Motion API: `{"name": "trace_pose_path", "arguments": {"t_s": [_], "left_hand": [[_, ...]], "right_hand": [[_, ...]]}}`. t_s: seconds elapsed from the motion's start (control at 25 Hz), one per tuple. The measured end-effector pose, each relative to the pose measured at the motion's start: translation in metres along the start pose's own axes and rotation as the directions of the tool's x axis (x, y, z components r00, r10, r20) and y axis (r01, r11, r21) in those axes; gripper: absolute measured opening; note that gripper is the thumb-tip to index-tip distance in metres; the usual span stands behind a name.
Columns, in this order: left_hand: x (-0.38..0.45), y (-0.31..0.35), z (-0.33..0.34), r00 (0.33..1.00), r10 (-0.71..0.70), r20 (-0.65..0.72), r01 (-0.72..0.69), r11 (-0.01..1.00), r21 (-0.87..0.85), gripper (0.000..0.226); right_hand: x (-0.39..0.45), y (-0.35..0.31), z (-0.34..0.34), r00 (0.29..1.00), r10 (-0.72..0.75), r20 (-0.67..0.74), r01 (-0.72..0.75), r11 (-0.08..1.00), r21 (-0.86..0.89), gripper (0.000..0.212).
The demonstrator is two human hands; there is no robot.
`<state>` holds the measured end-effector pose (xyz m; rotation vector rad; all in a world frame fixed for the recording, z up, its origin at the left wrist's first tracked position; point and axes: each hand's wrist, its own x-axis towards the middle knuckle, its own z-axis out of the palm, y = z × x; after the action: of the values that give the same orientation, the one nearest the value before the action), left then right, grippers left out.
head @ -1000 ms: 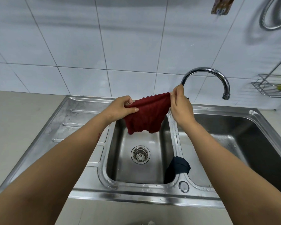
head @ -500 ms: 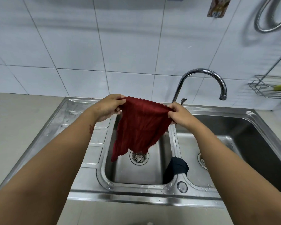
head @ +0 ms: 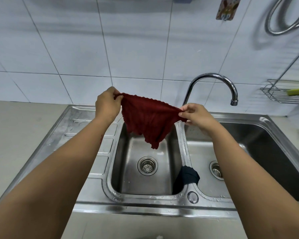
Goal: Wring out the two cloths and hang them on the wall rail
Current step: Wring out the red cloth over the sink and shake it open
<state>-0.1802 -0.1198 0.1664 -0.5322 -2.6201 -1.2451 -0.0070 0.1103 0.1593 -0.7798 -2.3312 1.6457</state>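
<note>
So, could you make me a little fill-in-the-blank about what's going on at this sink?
1. Both hands, left and right, hold the ____ cloth stretched.
2. The dark cloth lies draped over the sink's ____.
3. No water runs from the ____.
4. The wire rack holds a ____.

Answers: red; divider; tap; sponge

Dark red cloth (head: 148,116), navy cloth (head: 187,175), steel-grey sink (head: 93,200).

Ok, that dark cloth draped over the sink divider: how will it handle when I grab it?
The dark cloth is probably floppy: it sags over the divider, much as the red cloth droops between the left hand and right hand. Likely heavy with water, since droplets dot the sink rim. It may drip when lifted.
</note>
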Motion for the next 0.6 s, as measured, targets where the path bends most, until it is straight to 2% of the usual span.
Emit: {"name": "trace_pose_path", "arguments": {"t_s": [0.08,0.16,0.2,0.24,0.32,0.36,0.44,0.52,0.6], "left_hand": [[0.0,0.005,-0.002,0.997,0.029,-0.075,-0.031,0.999,-0.018,0.014],[-0.004,0.009,-0.003,0.977,0.066,-0.203,-0.08,0.995,-0.063,0.015],[-0.006,0.008,-0.002,0.964,0.111,-0.243,-0.126,0.991,-0.046,0.016],[-0.009,0.005,-0.001,0.957,0.192,-0.216,-0.188,0.981,0.041,0.016],[-0.012,-0.007,0.003,0.953,0.301,0.02,-0.294,0.913,0.284,0.016],[-0.012,-0.012,0.001,0.954,0.285,0.093,-0.299,0.894,0.333,0.016],[-0.013,-0.013,-0.002,0.96,0.276,0.053,-0.28,0.917,0.283,0.018],[-0.015,-0.006,-0.003,0.956,0.29,0.036,-0.289,0.919,0.269,0.017],[-0.018,-0.002,-0.004,0.955,0.285,0.079,-0.296,0.908,0.296,0.017]], "right_hand": [[-0.001,-0.01,-0.002,0.984,-0.103,-0.149,0.088,0.991,-0.103,0.014],[-0.004,-0.017,0.002,0.871,-0.285,-0.401,0.149,0.93,-0.336,0.006],[-0.006,-0.019,0.004,0.806,-0.364,-0.466,0.159,0.893,-0.422,0.005],[-0.007,-0.018,0.006,0.788,-0.411,-0.458,0.152,0.851,-0.503,0.008],[-0.008,-0.011,0.009,0.866,-0.369,-0.338,0.079,0.768,-0.635,0.012],[-0.008,-0.007,0.009,0.881,-0.34,-0.328,0.057,0.765,-0.641,0.012],[-0.008,-0.005,0.006,0.847,-0.367,-0.384,0.064,0.788,-0.612,0.01],[-0.007,-0.007,0.006,0.873,-0.358,-0.332,0.058,0.752,-0.657,0.009],[-0.008,-0.006,0.008,0.874,-0.356,-0.331,0.048,0.741,-0.67,0.008]]}}
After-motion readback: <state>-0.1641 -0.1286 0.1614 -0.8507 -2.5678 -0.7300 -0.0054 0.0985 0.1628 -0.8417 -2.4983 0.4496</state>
